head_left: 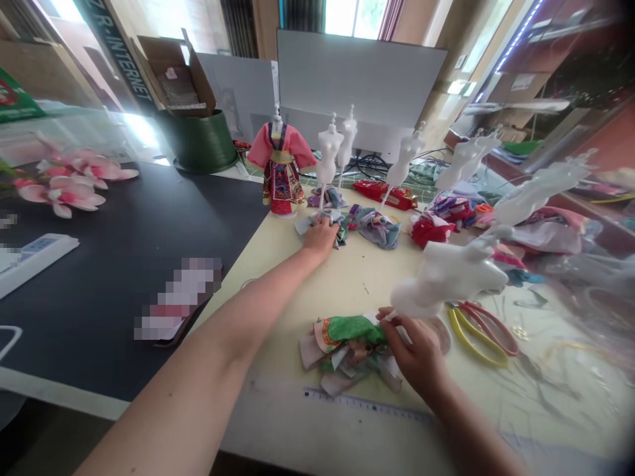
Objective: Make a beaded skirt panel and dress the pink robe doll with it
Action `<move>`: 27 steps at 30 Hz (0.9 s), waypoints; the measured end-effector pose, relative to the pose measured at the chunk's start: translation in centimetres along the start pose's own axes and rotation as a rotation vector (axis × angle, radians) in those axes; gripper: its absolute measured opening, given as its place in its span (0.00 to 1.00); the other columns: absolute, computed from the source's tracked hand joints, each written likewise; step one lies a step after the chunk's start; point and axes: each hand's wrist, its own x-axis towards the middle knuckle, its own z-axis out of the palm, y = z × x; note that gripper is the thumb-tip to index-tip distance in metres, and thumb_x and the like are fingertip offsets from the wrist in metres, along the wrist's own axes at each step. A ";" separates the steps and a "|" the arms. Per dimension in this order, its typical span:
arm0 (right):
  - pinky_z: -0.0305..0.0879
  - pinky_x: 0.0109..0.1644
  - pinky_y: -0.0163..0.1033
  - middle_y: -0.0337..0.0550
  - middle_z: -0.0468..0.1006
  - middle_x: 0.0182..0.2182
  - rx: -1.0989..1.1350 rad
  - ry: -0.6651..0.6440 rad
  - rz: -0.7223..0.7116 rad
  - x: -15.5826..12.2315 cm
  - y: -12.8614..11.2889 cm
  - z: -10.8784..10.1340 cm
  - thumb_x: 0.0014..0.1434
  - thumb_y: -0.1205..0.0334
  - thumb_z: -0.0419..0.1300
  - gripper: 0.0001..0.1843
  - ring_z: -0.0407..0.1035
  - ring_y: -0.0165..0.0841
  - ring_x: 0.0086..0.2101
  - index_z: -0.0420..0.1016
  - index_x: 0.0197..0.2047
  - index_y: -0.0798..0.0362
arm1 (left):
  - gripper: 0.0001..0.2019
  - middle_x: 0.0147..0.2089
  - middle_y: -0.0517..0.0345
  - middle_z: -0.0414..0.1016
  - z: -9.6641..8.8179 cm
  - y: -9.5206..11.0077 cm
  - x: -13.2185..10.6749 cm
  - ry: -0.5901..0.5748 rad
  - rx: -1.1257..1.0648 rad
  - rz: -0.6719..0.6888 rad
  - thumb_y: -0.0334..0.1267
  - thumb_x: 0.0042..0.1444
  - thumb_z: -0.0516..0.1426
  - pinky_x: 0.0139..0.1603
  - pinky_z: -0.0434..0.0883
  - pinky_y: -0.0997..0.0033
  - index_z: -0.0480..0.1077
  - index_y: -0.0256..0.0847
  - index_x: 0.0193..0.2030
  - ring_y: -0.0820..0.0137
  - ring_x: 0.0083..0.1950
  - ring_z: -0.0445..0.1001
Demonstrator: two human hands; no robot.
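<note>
You had a dark banner (116, 49) up top reading "R-INTERNET", and a ruler (367, 404) along the table edge, numbers too small to read. Your left arm reached out, left hand (320, 238) down on pale fabric scraps (308, 223) by an upright white dress form (329, 149). Your right hand (411, 350) curled at a green print scrap (350, 329), under a tilted white dress form (441, 279). Can't tell if either hand was clamped.

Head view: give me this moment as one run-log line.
left hand: on pale fabric scrap | right hand: on patterned fabric scraps | beside right hand: white doll dress form
</note>
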 end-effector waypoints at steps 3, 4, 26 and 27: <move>0.72 0.35 0.38 0.45 0.81 0.33 -0.007 -0.007 0.015 -0.1 0.1 0.1 0.61 0.64 0.54 0.07 0.76 0.36 0.32 0.73 0.33 0.51 | 0.22 0.59 0.42 0.62 -1.1 0.4 -1.2 0.027 -0.014 -0.004 0.35 0.59 0.54 0.49 0.69 0.55 0.59 0.42 0.61 0.54 0.55 0.68; 0.72 0.35 0.38 0.45 0.81 0.32 -0.008 -0.009 0.016 -0.2 0.1 0.1 0.61 0.64 0.54 0.07 0.76 0.36 0.32 0.72 0.33 0.51 | 0.25 0.60 0.39 0.61 -1.6 0.6 -2.0 0.033 -0.018 0.005 0.34 0.59 0.54 0.49 0.68 0.54 0.57 0.42 0.63 0.51 0.57 0.66; 0.70 0.37 0.38 0.43 0.81 0.34 0.113 0.138 0.225 1.7 0.9 -1.9 0.60 0.62 0.56 0.06 0.74 0.33 0.32 0.73 0.33 0.51 | 0.07 0.37 0.56 0.72 -1.8 3.7 -17.8 -0.228 -0.361 0.408 0.31 0.54 0.52 0.39 0.67 0.69 0.70 0.41 0.38 0.66 0.40 0.70; 0.70 0.37 0.37 0.43 0.81 0.34 0.123 0.151 0.240 2.1 0.9 -2.3 0.59 0.61 0.56 0.06 0.74 0.33 0.32 0.73 0.33 0.52 | 0.08 0.36 0.56 0.72 -1.8 3.6 -17.8 -0.222 -0.371 0.405 0.29 0.53 0.53 0.39 0.67 0.70 0.70 0.41 0.37 0.66 0.39 0.70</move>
